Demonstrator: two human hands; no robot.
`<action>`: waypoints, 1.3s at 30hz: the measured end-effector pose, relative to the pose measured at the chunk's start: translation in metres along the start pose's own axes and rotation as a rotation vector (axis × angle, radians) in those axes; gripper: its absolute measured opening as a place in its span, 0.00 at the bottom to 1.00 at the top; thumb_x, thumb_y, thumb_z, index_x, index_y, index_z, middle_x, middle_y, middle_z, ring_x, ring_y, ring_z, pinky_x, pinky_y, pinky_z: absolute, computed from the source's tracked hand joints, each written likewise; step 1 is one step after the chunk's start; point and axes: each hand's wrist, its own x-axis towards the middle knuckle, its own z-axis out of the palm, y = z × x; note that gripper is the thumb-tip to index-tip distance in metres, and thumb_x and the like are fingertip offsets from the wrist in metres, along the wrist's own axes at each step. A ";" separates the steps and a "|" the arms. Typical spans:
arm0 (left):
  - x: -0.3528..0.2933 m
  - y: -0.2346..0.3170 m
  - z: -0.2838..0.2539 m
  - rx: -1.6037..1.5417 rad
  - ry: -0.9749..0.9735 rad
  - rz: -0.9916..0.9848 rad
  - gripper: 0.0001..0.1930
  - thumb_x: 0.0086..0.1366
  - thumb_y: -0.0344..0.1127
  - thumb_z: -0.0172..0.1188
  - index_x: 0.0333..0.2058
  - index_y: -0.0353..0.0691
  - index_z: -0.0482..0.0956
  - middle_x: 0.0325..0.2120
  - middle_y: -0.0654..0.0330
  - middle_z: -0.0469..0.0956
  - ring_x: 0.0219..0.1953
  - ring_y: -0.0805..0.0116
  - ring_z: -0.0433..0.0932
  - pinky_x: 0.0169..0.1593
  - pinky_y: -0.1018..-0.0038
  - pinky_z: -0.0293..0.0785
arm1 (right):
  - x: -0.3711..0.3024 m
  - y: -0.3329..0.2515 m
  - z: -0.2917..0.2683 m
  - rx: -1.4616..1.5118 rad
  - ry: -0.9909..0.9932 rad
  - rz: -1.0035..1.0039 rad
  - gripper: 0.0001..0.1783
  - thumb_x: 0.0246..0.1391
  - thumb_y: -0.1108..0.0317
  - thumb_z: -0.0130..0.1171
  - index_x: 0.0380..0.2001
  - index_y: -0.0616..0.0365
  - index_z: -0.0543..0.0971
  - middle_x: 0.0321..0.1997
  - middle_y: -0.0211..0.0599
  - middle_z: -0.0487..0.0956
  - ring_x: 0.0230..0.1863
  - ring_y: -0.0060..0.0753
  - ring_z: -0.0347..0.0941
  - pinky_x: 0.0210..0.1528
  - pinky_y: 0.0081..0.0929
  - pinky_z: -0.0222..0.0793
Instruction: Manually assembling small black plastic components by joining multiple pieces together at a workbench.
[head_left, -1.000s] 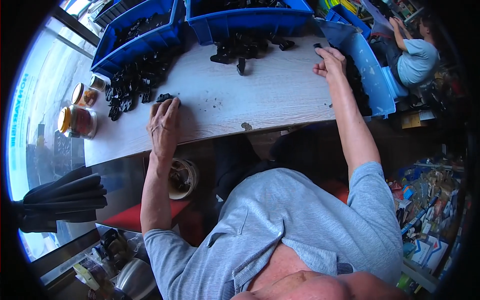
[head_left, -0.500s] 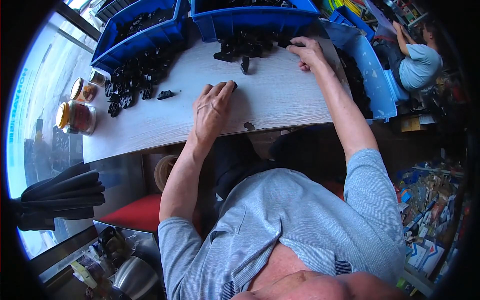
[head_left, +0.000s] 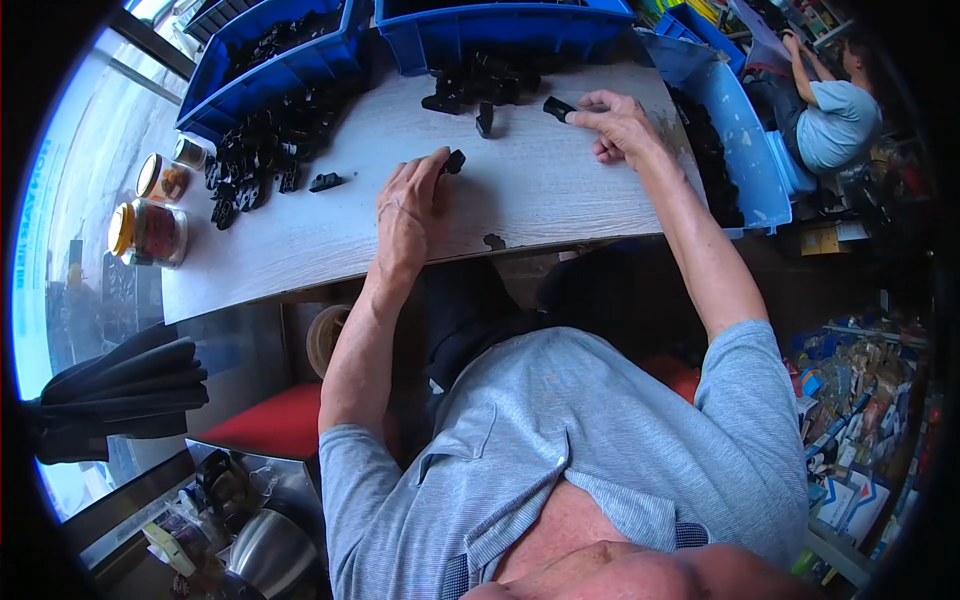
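Over the middle of the table my left hand (head_left: 408,205) is closed on a small black plastic part (head_left: 456,161), which sticks out past the fingertips. My right hand (head_left: 622,128), farther right, pinches the end of another black plastic part (head_left: 556,108) between thumb and forefinger. A loose heap of similar black parts (head_left: 485,80) lies at the far side between the hands, and a single black part (head_left: 485,119) rests just in front of it. To the left are a lone black part (head_left: 326,182) and a larger pile of black parts (head_left: 280,145).
Two blue bins (head_left: 500,40) (head_left: 270,75) stand along the table's far edge. A light blue tub (head_left: 765,190) of black parts adjoins the right side. Jars (head_left: 155,235) stand at the left edge. Another person (head_left: 840,120) sits at the far right.
My right hand has drawn a black part away from the far heap, slightly nearer. The left hand has turned and shifted a little left, so more of its part shows.
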 end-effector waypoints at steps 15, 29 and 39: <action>0.045 0.033 0.048 -0.082 -0.041 0.131 0.15 0.65 0.27 0.62 0.50 0.40 0.82 0.42 0.53 0.84 0.42 0.52 0.83 0.46 0.64 0.81 | -0.039 -0.010 0.025 -0.178 -0.214 -0.024 0.19 0.55 0.67 0.66 0.51 0.48 0.83 0.20 0.28 0.76 0.15 0.19 0.69 0.17 0.22 0.70; 0.059 0.041 0.058 0.068 -0.329 0.320 0.23 0.65 0.27 0.62 0.59 0.49 0.80 0.52 0.57 0.81 0.50 0.55 0.82 0.54 0.66 0.80 | -0.040 -0.005 0.025 -0.169 -0.188 -0.121 0.17 0.53 0.72 0.61 0.47 0.52 0.82 0.15 0.23 0.68 0.11 0.18 0.64 0.12 0.20 0.59; 0.032 0.047 0.054 0.108 -0.231 0.234 0.27 0.66 0.29 0.57 0.65 0.47 0.72 0.55 0.53 0.78 0.59 0.51 0.75 0.62 0.57 0.71 | -0.036 -0.005 0.027 -0.229 -0.236 -0.079 0.18 0.53 0.66 0.68 0.49 0.51 0.82 0.16 0.22 0.68 0.13 0.18 0.65 0.14 0.21 0.61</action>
